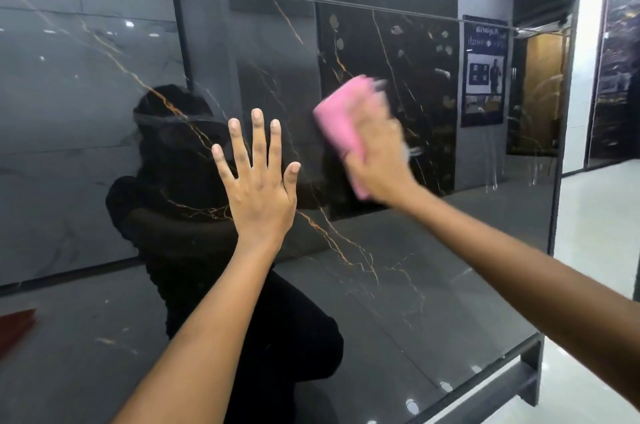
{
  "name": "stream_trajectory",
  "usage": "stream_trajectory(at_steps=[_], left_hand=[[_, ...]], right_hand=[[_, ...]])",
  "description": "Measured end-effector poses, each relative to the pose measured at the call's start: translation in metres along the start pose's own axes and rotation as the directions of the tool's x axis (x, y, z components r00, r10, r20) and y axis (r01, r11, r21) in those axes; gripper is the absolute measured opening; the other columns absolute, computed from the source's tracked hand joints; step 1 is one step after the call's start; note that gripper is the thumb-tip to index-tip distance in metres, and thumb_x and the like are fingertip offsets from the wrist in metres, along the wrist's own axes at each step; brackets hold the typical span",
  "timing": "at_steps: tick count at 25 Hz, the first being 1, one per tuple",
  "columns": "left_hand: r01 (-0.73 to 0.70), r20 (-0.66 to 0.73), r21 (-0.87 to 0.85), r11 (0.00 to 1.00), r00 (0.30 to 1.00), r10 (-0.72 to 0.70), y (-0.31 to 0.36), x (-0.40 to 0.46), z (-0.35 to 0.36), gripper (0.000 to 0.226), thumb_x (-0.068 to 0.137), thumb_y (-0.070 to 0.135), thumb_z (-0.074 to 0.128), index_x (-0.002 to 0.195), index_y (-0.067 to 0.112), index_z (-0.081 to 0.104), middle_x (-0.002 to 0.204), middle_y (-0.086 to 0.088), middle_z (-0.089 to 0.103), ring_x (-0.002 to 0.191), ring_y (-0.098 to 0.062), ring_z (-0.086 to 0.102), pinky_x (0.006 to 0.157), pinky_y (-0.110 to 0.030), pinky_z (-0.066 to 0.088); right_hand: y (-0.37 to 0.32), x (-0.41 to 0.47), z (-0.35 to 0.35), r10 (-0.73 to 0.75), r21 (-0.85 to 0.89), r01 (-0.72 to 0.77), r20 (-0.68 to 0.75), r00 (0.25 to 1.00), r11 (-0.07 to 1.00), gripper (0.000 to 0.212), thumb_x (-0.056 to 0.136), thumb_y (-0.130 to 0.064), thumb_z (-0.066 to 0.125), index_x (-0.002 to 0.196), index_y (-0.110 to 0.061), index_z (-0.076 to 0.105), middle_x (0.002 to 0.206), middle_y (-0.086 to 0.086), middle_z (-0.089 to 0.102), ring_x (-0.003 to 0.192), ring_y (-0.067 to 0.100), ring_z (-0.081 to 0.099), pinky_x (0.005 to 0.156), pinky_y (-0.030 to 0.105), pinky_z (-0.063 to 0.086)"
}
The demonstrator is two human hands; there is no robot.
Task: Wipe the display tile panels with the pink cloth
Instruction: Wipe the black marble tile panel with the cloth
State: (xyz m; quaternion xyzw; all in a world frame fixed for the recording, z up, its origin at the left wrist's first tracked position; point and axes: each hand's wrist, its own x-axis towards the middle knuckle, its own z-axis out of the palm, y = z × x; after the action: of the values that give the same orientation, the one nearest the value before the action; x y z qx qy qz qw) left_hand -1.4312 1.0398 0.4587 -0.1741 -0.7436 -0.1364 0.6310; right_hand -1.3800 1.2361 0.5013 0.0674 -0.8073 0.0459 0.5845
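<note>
Right of centre, the right hand (pixel 377 160) presses the pink cloth (pixel 341 120) to the tile panel (pixel 398 267), mid-wipe. The left hand (pixel 258 186) braces flat, fingers spread, grasping nothing. Next, probably sweep toward unwiped areas.

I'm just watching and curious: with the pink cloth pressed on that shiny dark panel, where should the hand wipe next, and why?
Probably sweep the right hand with the pink cloth down and right across the tile panel. The cloth sits high on the glossy surface, the lower part lies below it, and the left hand is spread flat just to the left, blocking that way.
</note>
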Motion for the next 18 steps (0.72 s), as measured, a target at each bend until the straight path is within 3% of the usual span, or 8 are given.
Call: stream_trajectory(at_steps=[1,3,6,9,10,13,15,18], left_hand=[[-0.01,0.002,-0.009,1.0,1.0,0.01,-0.001,0.001,-0.001,0.066,0.103,0.052,0.002,0.157,0.018,0.014,0.164,-0.008,0.009,0.15,-0.035,0.004,0.118,-0.05,-0.01],[-0.025,0.0,-0.032,0.999,1.0,0.025,-0.001,0.001,-0.002,0.067,0.102,0.053,0.002,0.157,0.018,0.019,0.164,-0.008,0.012,0.15,-0.035,0.006,0.118,-0.051,-0.007],[0.062,-0.047,-0.111,0.992,0.997,-0.068,0.006,0.003,-0.005,0.056,0.105,0.045,0.017,0.15,0.019,0.036,0.16,-0.007,0.025,0.148,-0.032,0.015,0.117,-0.053,0.008],[0.228,-0.104,-0.26,0.938,0.959,-0.262,0.03,0.028,-0.014,0.044,0.099,0.036,0.037,0.137,0.016,0.049,0.152,-0.01,0.037,0.14,-0.033,0.027,0.108,-0.052,0.025],[0.249,-0.117,-0.306,0.919,0.948,-0.296,0.042,0.043,-0.016,0.044,0.098,0.034,0.038,0.137,0.015,0.049,0.151,-0.011,0.038,0.139,-0.033,0.029,0.108,-0.05,0.024],[0.179,-0.176,-0.401,0.899,0.947,-0.267,0.071,0.08,-0.013,0.048,0.101,0.036,0.029,0.141,0.015,0.047,0.154,-0.008,0.037,0.144,-0.03,0.026,0.113,-0.045,0.014],[0.179,-0.17,-0.427,0.886,0.947,-0.273,0.082,0.086,0.0,0.057,0.103,0.042,0.017,0.147,0.016,0.041,0.158,-0.006,0.031,0.148,-0.028,0.019,0.117,-0.043,0.008],[0.175,-0.109,-0.166,0.97,0.975,-0.195,0.085,0.074,0.021,0.059,0.104,0.047,0.011,0.155,0.021,0.025,0.164,-0.008,0.012,0.151,-0.032,0.005,0.121,-0.047,0.001]], right_hand=[[-0.01,-0.019,0.01,-0.366,-0.071,0.381,0.166,0.916,0.922,0.075,0.083,-0.036,0.042,0.152,-0.013,0.024,0.157,0.016,0.024,0.146,0.034,0.015,0.11,0.043,0.025],[0.013,-0.016,-0.002,-0.595,-0.166,0.655,0.301,0.746,0.737,0.076,0.082,-0.036,0.045,0.151,-0.013,0.024,0.157,0.014,0.025,0.147,0.029,0.01,0.114,0.042,0.021],[0.099,0.025,-0.031,0.106,-0.073,-0.104,0.024,0.994,0.992,0.074,0.082,-0.029,0.048,0.151,-0.01,0.027,0.153,0.017,0.033,0.139,0.035,0.034,0.111,0.048,0.033],[0.142,0.057,-0.061,0.859,0.214,-0.837,-0.023,0.511,0.504,0.059,0.09,-0.028,0.045,0.144,-0.01,0.033,0.142,0.018,0.042,0.126,0.04,0.046,0.104,0.047,0.038],[0.133,0.058,-0.056,0.848,0.159,-0.835,-0.025,0.529,0.526,0.061,0.091,-0.031,0.047,0.146,-0.01,0.03,0.144,0.019,0.039,0.125,0.043,0.046,0.104,0.049,0.039],[0.068,0.026,-0.023,0.115,0.002,-0.115,0.022,0.993,0.993,0.075,0.086,-0.035,0.049,0.153,-0.013,0.023,0.155,0.021,0.025,0.135,0.045,0.034,0.105,0.046,0.032],[0.063,0.002,-0.013,-0.469,-0.154,0.501,0.2,0.86,0.852,0.08,0.08,-0.041,0.045,0.153,-0.017,0.022,0.159,0.013,0.02,0.146,0.034,0.016,0.11,0.041,0.022],[0.144,0.039,-0.036,-0.207,-0.245,0.194,-0.027,0.978,0.95,0.079,0.081,-0.044,0.044,0.151,-0.011,0.027,0.158,0.015,0.024,0.147,0.034,0.016,0.115,0.044,0.014]])
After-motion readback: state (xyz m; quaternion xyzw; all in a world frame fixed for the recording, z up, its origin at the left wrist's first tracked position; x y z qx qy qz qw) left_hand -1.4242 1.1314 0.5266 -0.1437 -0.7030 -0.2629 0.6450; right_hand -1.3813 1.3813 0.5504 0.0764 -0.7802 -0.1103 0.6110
